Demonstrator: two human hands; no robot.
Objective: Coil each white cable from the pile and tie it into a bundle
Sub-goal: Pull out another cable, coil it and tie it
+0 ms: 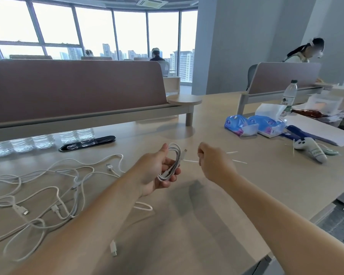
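The left hand [157, 171] is hovering palm up over the middle of the bench [187, 225], its fingers and thumb curling round a coil [173, 161] of white cable. One plug end of the coil is sticking out toward the right hand [213, 161]. That hand is hanging just beside the coil with its fingers curled in, and it is pinching one end of a thin white tie [191, 160], which is pointing across toward the coil without touching it.

The pile [48, 187] of loose white cables is lying tangled toward the left edge of the bench, with one plug [113, 248] trailing out toward the near edge. Two more strips [239, 161] are lying flat on the bench just beyond the right hand.

Along the far left edge a row of water bottles [28, 143] is standing beside a black cable port [87, 143]. Toward the far right corner blue tissue packs [254, 126], a tall bottle [289, 96] and a grey plush toy [310, 149] are sitting well apart from the hands.
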